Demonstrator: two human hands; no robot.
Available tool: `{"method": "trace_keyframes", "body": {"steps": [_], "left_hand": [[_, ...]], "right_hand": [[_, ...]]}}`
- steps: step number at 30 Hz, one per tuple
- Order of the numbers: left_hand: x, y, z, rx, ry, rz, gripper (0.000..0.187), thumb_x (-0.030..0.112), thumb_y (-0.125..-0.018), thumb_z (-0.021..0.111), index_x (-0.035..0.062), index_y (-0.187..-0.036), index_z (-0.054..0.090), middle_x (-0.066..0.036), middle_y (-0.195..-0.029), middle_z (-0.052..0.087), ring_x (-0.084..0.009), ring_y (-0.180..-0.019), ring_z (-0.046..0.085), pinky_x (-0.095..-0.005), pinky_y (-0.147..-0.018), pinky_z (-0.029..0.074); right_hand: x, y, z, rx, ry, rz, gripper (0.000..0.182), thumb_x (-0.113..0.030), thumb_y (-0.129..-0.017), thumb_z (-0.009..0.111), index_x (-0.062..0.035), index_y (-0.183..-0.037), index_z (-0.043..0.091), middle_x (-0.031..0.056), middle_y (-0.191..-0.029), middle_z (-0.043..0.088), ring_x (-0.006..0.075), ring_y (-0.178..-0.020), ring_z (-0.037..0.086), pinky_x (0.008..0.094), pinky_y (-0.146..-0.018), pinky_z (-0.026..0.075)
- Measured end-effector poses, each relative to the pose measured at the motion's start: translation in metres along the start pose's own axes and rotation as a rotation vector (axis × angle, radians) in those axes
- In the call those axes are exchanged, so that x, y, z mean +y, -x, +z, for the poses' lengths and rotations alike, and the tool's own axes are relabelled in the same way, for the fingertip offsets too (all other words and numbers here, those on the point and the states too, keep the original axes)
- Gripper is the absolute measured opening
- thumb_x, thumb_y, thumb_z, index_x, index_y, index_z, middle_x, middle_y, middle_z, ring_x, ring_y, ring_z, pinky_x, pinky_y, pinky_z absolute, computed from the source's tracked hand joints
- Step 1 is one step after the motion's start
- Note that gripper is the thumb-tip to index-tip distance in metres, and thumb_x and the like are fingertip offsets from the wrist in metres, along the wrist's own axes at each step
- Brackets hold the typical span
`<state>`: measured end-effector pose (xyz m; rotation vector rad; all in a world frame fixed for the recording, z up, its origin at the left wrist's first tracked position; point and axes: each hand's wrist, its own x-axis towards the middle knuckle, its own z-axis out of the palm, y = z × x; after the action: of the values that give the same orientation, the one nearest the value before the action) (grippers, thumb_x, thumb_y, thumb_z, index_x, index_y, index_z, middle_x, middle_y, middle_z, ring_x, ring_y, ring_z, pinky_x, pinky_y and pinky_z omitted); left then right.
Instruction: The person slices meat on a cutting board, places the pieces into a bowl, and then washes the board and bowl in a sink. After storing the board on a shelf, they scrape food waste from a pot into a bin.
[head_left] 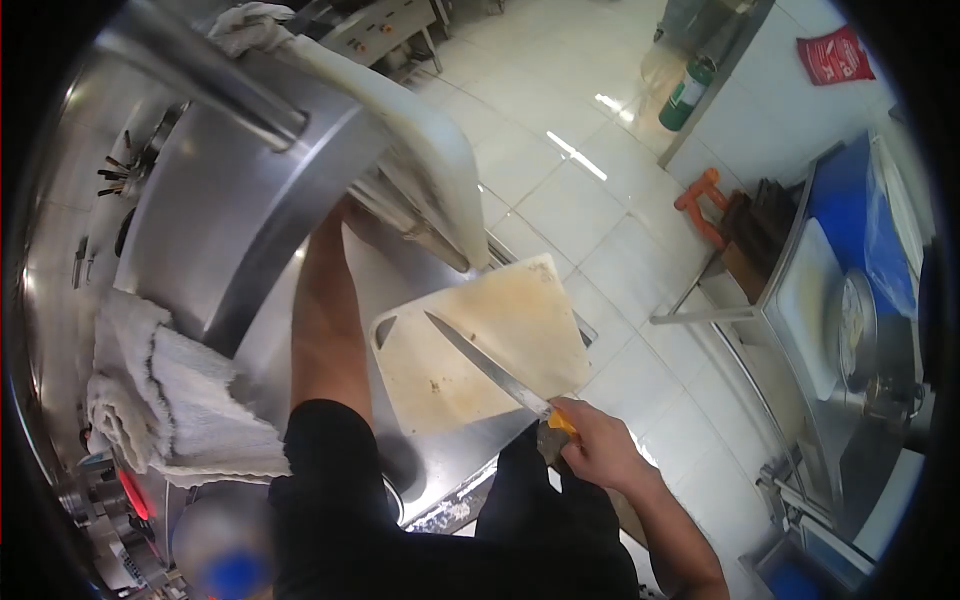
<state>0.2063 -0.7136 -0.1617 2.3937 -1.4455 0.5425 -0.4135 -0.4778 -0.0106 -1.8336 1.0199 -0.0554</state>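
My right hand (604,446) is closed around the yellow handle of a long knife (485,365). The blade points up and to the left, over a stained white cutting board (450,395) that lies tilted on the steel counter (270,375). My left forearm (328,310) reaches forward beneath a raised steel shelf (250,170). The left hand is mostly hidden under the shelf edge, near some pale folded material (415,215), so its fingers cannot be made out.
A crumpled grey-white towel (180,390) hangs at the left. On the shelf's right edge sits a large white board (425,125). To the right stands a steel table (770,320) with a pan (855,330) and another white board (805,310). A green cylinder (688,95) stands farther back.
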Motion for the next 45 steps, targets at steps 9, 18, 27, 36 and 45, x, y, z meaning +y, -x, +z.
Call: {"method": "trace_keyframes", "body": {"steps": [9,18,27,36,45], "left_hand": [[-0.044,0.120,-0.131,-0.280,1.052,-0.778,0.043,0.037,-0.104,0.053,0.0095,-0.137,0.055,-0.007,-0.136,0.059,-0.0237,-0.128,0.052,-0.0507,-0.103,0.040],[0.008,0.312,-0.326,0.186,2.368,-0.511,0.039,0.034,-0.104,0.052,0.0134,-0.136,0.060,-0.007,-0.144,0.059,-0.0263,-0.136,0.053,-0.0530,-0.119,0.036],[0.175,0.401,-0.325,0.195,2.941,-0.552,0.053,0.039,-0.105,0.053,0.0130,-0.151,0.045,-0.008,-0.155,0.049,-0.0282,-0.143,0.046,-0.0513,-0.121,0.035],[0.202,0.420,-0.341,-0.466,2.279,-0.956,0.052,0.006,-0.098,0.066,0.0072,-0.145,0.044,-0.010,-0.133,0.061,-0.0235,-0.122,0.063,-0.0363,-0.098,0.055],[0.147,0.364,-0.324,-0.295,2.069,-1.063,0.033,0.003,-0.093,0.070,0.0024,-0.124,0.058,-0.012,-0.107,0.068,-0.0247,-0.097,0.072,-0.0381,-0.079,0.062]], "right_hand": [[0.072,0.061,0.010,0.002,-0.497,0.063,0.048,0.004,-0.092,0.048,-0.0051,-0.139,0.045,0.0104,-0.110,0.064,0.0149,-0.087,0.065,0.0303,-0.079,0.055],[0.034,0.017,-0.003,-0.110,-0.516,-0.209,0.045,-0.001,-0.093,0.054,-0.0063,-0.138,0.045,0.0127,-0.113,0.063,0.0197,-0.093,0.064,0.0312,-0.070,0.054],[-0.066,0.003,0.030,-0.295,-0.701,-0.207,0.041,-0.007,-0.105,0.051,-0.0046,-0.143,0.037,0.0093,-0.108,0.058,0.0089,-0.077,0.055,0.0250,-0.059,0.049],[-0.062,0.016,0.059,0.012,-0.107,-0.316,0.043,-0.010,-0.104,0.051,-0.0035,-0.144,0.035,0.0243,-0.115,0.065,0.0398,-0.094,0.069,0.0481,-0.081,0.053],[-0.044,0.059,0.032,-0.158,-0.067,-0.261,0.037,-0.015,-0.105,0.054,-0.0052,-0.137,0.040,0.0165,-0.098,0.066,0.0280,-0.078,0.066,0.0404,-0.071,0.052]]}}
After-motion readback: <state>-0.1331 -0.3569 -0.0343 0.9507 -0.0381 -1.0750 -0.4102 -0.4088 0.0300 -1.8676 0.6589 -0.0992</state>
